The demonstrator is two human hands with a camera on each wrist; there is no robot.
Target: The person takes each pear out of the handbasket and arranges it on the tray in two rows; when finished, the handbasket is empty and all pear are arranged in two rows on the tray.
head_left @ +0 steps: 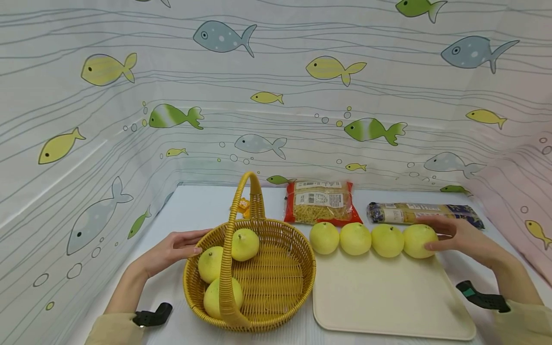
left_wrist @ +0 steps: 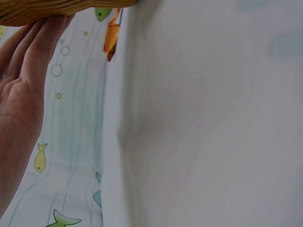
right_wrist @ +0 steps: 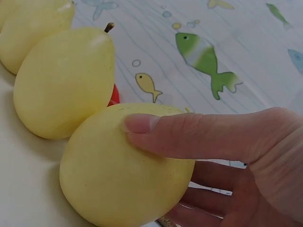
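My left hand [head_left: 174,247] rests against the left outer side of a yellow wicker basket [head_left: 276,268]. In the left wrist view its fingers [left_wrist: 40,47] reach out straight to the wicker. Inside the basket, three yellow pears [head_left: 245,244] lie on the left, partly behind the tall handle. Along the back of a cream tray [head_left: 388,299] stands a row of several more pears [head_left: 355,238]. My right hand [head_left: 467,239] holds the rightmost pear [right_wrist: 118,175], with the thumb on its near side and the other fingers behind, partly hidden.
Behind the row lie a red-edged clear bag of pasta [head_left: 319,201] and a long, dark-ended pasta pack [head_left: 424,213]. A small orange packet [head_left: 244,207] shows behind the basket handle. Fish-patterned cloth walls [head_left: 276,72] enclose the white table at the back and sides.
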